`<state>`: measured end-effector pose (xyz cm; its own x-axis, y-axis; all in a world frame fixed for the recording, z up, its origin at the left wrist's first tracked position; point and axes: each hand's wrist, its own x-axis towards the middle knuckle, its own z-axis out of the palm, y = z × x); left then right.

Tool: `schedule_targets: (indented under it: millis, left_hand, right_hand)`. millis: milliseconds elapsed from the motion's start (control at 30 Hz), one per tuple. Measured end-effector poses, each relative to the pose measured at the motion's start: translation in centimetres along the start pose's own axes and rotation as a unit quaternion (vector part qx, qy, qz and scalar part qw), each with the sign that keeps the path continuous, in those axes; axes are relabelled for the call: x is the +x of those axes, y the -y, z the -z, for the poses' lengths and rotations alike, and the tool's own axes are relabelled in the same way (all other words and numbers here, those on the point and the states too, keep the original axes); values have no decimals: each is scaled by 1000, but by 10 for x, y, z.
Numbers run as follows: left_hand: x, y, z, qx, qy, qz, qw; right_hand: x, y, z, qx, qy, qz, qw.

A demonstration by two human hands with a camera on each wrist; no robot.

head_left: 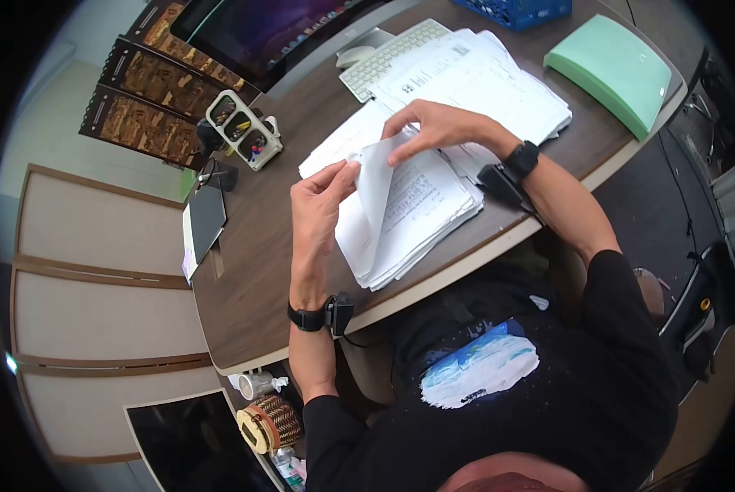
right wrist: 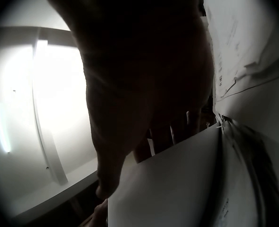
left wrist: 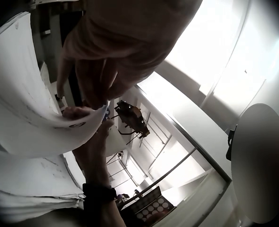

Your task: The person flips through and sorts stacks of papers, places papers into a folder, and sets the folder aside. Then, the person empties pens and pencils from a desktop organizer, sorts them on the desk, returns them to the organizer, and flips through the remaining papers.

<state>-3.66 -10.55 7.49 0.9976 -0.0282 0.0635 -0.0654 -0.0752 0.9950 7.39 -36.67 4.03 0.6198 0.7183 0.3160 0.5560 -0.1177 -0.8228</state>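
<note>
A white sheet of paper (head_left: pixel 373 189) stands lifted and curled above a thick stack of printed papers (head_left: pixel 433 215) on the desk. My left hand (head_left: pixel 316 201) pinches the sheet's upper corner between thumb and fingers. Across from it, my right hand (head_left: pixel 439 127) has its thumb and bent fingers at the sheet's other edge. In the right wrist view, the fingers of that hand (right wrist: pixel 149 90) pass behind the sheet (right wrist: pixel 168 184). The left wrist view shows the sheet (left wrist: pixel 45 127) bowed below the left hand (left wrist: pixel 125 42), with printed pages under it.
More loose papers (head_left: pixel 474 90) spread behind the stack, partly over a keyboard (head_left: pixel 392 57). A green box-like object (head_left: pixel 613 70) sits at the right, a blue basket (head_left: pixel 519 10) at the back. Leftward stand a white pen organizer (head_left: pixel 244 131) and a dark cup (head_left: pixel 220 174).
</note>
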Motion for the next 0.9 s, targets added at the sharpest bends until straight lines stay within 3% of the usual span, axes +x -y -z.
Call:
schedule_targets:
  millis: [33, 100, 133, 167, 200, 233, 267, 300, 367, 400, 433, 533, 567, 633, 800, 900]
  left_hand:
    - [-1, -6, 1, -2, -5, -8, 1000]
    - [-3, -22, -1, 114, -62, -58, 990]
    - [-6, -28, -6, 118, -71, -121, 983]
    - [-11, -35, -8, 112, -73, -131, 982]
    - [-17, -43, -11, 214, -116, -256, 936]
    - [-25, -51, -14, 311, -157, -370, 861]
    - [-35, -58, -21, 310, -156, -384, 855]
    - [-42, -61, -29, 305, -160, -392, 853]
    - [-53, -64, -40, 355, -120, -359, 855]
    - [-51, -54, -37, 362, -74, -337, 866]
    - [-46, -50, -39, 357, -76, -344, 865]
    - [-29, -26, -40, 332, -32, -219, 917]
    - [-29, -27, -41, 329, -33, -227, 916]
    - [-29, -29, -46, 268, -40, -151, 951]
    - [-24, -27, -50, 233, -65, -162, 957]
    - [-20, -20, -46, 269, -89, -201, 938]
  right_hand:
    - [1, 2, -1, -2, 5, -2, 1000]
    - [6, -2, -4, 23, -5, -9, 1000]
    - [7, -4, -7, 41, -22, -5, 999]
    - [9, -2, -10, 30, -21, -2, 999]
    - [10, 0, -12, 111, -66, -4, 992]
    - [10, 3, -14, 193, -110, -7, 975]
    - [10, 8, -13, 212, -124, -1, 969]
    - [10, 10, -14, 203, -124, 3, 971]
    - [12, 8, -19, 326, -158, -14, 932]
    - [11, 7, -20, 322, -163, -21, 933]
    - [11, 9, -20, 313, -163, -19, 935]
    - [12, 10, -30, 277, -149, -8, 949]
    - [8, 21, -27, 240, -122, -26, 963]
    - [7, 23, -28, 249, -95, -7, 964]
    - [5, 18, -29, 234, -69, 14, 970]
    - [5, 24, -27, 225, 6, 23, 974]
